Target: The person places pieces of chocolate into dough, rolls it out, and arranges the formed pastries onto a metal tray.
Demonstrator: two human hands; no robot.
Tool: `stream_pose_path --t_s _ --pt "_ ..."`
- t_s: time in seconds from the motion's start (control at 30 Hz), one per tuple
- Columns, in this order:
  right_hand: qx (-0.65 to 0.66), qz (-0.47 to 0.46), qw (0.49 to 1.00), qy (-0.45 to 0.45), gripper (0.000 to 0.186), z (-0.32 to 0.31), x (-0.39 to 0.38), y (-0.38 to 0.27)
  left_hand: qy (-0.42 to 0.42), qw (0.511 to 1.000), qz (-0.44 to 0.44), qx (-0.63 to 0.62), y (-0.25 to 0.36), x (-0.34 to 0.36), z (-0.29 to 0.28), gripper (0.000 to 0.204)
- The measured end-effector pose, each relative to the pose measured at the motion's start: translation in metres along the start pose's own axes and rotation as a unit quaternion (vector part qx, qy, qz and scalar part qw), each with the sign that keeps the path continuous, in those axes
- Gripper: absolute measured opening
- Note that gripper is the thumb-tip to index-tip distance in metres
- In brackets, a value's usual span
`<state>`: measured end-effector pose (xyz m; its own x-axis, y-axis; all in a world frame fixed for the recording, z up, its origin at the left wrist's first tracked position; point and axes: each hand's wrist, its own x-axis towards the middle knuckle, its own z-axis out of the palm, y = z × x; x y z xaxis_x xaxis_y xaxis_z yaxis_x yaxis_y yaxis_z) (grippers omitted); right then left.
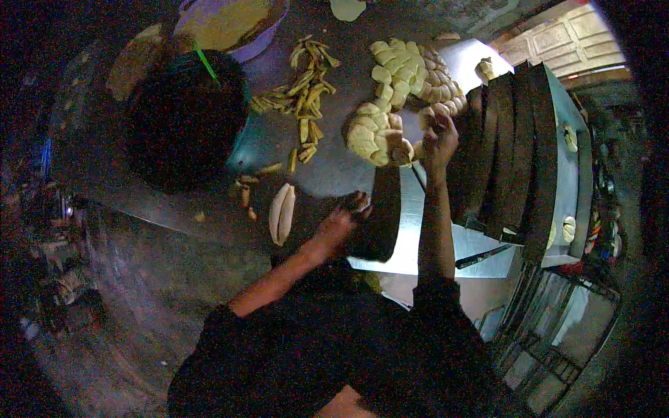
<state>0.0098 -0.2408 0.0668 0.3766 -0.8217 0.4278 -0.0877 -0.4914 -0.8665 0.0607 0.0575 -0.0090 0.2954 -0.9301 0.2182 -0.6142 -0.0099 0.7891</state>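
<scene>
Pale dough pieces [401,66] lie pressed together in a cluster on the grey table, with a rounder, nearer group [371,134] beside them. My right hand [440,139] reaches to the cluster's right edge, its fingers pinched on a small dough piece. Lower and to the left, my left hand [341,224] is closed over the dark table near its front edge. What its curled fingers hold, if anything, is too dim to make out. A long, shaped dough piece [281,214] with a lengthwise groove rests left of that hand.
Yellowish strips [306,90] are heaped mid-table. A large dark round shape [185,122] with a green strip stands at the left, before a purple basin [261,43]. Dark trays [498,146] stand close together on the right, beside a shiny metal tray [568,174] holding dough pieces.
</scene>
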Motion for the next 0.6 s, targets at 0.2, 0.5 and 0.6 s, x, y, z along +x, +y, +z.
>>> stream_pose_path --t_s 0.2,0.5,0.6 --pt "0.235 0.236 0.941 -0.062 0.034 -0.063 -0.102 -0.144 0.205 0.921 -0.109 -0.312 0.139 0.074 -0.070 0.031" --pt "0.280 0.242 0.928 -0.053 0.032 -0.143 -0.147 -0.228 0.340 0.916 0.063 -0.202 0.259 0.044 -0.037 0.033" --pt "0.301 0.285 0.904 -0.104 0.034 -0.151 -0.159 -0.235 0.353 0.905 0.237 -0.018 0.267 0.037 -0.054 0.057"
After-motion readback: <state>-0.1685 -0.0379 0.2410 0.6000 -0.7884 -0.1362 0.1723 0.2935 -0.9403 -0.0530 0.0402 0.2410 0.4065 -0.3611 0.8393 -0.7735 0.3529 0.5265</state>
